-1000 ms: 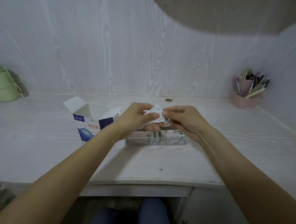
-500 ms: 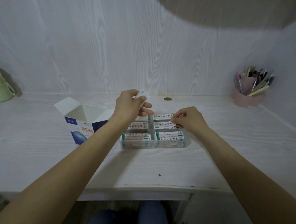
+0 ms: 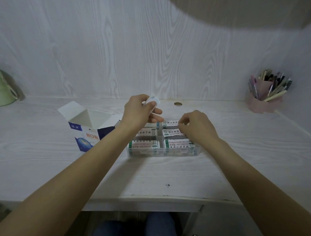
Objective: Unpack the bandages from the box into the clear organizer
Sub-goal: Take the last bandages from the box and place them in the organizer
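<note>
We've got the left hand (image 3: 139, 109) up over the clear organizer (image 3: 163, 151), pinching a white wrapper (image 3: 152, 99). Right hand (image 3: 196, 126) pinches a bandage (image 3: 171, 122) in the far-right compartment. Open box (image 3: 90, 128) sits just left on the worktop (image 3: 44, 150).

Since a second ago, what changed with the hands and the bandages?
The hands parted. The left hand rose toward the back, keeping its pinch on white bandages. The right hand dropped to the clear organizer, fingers curled at a strip in its far right compartment. The open box stayed put.
</note>
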Demonstrator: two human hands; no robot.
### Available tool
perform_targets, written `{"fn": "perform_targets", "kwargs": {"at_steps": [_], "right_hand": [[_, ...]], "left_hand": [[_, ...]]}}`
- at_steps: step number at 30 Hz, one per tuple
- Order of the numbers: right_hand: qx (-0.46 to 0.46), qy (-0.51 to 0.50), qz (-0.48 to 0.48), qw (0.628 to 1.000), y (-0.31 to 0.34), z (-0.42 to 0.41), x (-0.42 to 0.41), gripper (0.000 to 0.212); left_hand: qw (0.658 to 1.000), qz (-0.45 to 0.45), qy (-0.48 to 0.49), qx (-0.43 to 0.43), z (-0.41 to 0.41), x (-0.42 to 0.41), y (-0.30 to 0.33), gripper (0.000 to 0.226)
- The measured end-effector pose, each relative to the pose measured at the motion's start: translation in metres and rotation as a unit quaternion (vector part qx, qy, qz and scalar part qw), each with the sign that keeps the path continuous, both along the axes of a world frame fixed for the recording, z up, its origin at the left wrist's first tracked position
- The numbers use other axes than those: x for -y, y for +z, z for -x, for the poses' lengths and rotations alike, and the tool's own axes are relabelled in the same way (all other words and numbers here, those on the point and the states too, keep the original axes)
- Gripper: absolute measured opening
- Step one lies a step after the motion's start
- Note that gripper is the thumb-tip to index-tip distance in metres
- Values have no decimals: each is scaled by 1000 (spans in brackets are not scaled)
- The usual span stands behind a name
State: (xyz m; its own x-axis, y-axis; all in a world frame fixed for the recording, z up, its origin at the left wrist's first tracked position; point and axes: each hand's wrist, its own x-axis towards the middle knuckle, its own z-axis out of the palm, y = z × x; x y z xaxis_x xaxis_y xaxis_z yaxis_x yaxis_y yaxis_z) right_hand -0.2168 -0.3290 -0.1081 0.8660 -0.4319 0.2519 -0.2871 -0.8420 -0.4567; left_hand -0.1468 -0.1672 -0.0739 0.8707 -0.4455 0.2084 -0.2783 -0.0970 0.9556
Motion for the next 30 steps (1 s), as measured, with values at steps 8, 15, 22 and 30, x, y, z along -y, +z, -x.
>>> {"fn": "perform_targets", "kwargs": {"at_steps": [8,15,22,30], "right_hand": [[-47,93,-107,989,1,-5,-8,16],[-57,63,-46,995,-3,-9,-14,15],[-51,74,-57,994,2,-9,-15,13],[85,61,-179,978,18,0,-8,11]], "left_hand": [[1000,-5,-2,4,0,-1,0,12],[1000,-6,-6,4,-2,-3,0,11],[1000,-8,-13,4,-2,-3,0,12],[997,-52,-62,4,3,-3,-1,13]]}}
